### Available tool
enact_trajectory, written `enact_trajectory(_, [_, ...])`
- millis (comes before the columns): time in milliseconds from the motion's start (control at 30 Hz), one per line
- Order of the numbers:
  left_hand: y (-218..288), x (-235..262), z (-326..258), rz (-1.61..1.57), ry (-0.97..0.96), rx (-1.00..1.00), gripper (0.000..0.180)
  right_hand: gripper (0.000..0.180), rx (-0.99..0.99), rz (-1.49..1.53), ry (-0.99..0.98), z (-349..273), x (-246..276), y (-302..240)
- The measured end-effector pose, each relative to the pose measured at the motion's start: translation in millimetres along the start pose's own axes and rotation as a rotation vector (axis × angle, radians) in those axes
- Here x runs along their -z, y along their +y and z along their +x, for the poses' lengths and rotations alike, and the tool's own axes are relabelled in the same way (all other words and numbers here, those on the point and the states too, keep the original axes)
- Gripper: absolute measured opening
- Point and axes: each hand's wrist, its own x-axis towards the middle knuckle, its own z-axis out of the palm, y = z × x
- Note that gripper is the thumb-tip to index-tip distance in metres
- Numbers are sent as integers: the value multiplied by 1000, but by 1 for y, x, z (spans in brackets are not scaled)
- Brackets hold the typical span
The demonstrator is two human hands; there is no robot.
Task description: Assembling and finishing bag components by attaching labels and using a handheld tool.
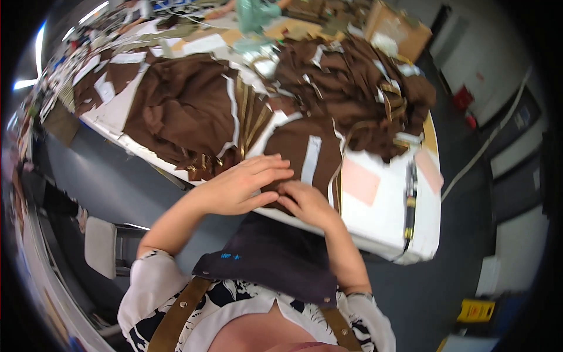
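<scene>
Two bare hands meet over a brown cloth panel (287, 139) at the near edge of the white tabletop (384, 224), directly in front of the person. The left hand (246, 183) lies flattened with its fingers extended to the right; the right hand (306, 202) has bent fingers close by the left thumb, and whether they pinch the cloth I cannot tell. The panel reaches nearly to that edge, with a white strip (311, 159) lying on its middle. To its left, a heap of brown fabric (182, 111) runs along the left edge, and gold-brown bands (253, 117) lie between heap and panel. A larger brown pile (352, 76) fills the far right, limiting room that way. The widest white stretch of tabletop is near right, around a pink sheet (360, 180); there a dark tool with yellow bands (410, 205) points toward the near edge, close to the corner. Beyond the left edge, grey floor (126, 179) shows, with a pale chair (101, 246) on it. At the far right stands a cardboard box (404, 29); its contents cannot be made out.
</scene>
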Motion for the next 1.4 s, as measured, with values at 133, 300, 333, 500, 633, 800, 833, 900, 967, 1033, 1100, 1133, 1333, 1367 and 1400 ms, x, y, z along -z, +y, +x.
enact_trajectory(133, [-23,-65,-4,88,-62,272,53,15,-103,311,330,-26,18,21])
enact_trajectory(300, [-36,-86,-13,147,-90,297,51,29,-516,374,676,-75,47,58])
enact_trajectory(333, [-35,-87,-13,112,-82,300,46,35,-561,383,673,-82,44,68])
enact_trajectory(500, [-21,-79,1,348,-134,260,36,47,-679,117,506,-58,22,68])
enact_trajectory(633, [-19,-90,46,-54,-152,194,34,49,-678,107,351,-36,12,50])
enact_trajectory(800, [-33,-121,52,32,-68,325,31,52,-568,59,533,-45,0,40])
enact_trajectory(833, [-33,-121,49,121,-63,305,30,52,-567,60,533,-46,-1,45])
enact_trajectory(900, [-35,-124,46,178,-71,337,31,51,-567,160,536,-45,3,55])
enact_trajectory(967, [-35,-121,42,232,-82,374,26,52,-630,-153,498,-37,16,55])
enact_trajectory(1033, [-32,-120,43,250,-146,374,22,47,-560,-400,619,-32,22,70])
enact_trajectory(1100, [-33,-117,44,238,-237,413,23,43,-572,-350,502,-18,25,69])
enact_trajectory(1133, [-35,-118,48,218,-193,418,26,40,-613,-309,388,-12,25,68])
enact_trajectory(1333, [-29,-144,77,-10,171,490,43,29,-589,-73,519,-13,5,89])
enact_trajectory(1367, [-33,-150,79,7,183,489,47,28,-546,165,584,-19,3,97])
enact_trajectory(1400, [-38,-154,76,21,168,485,51,28,-549,253,590,-22,4,94])
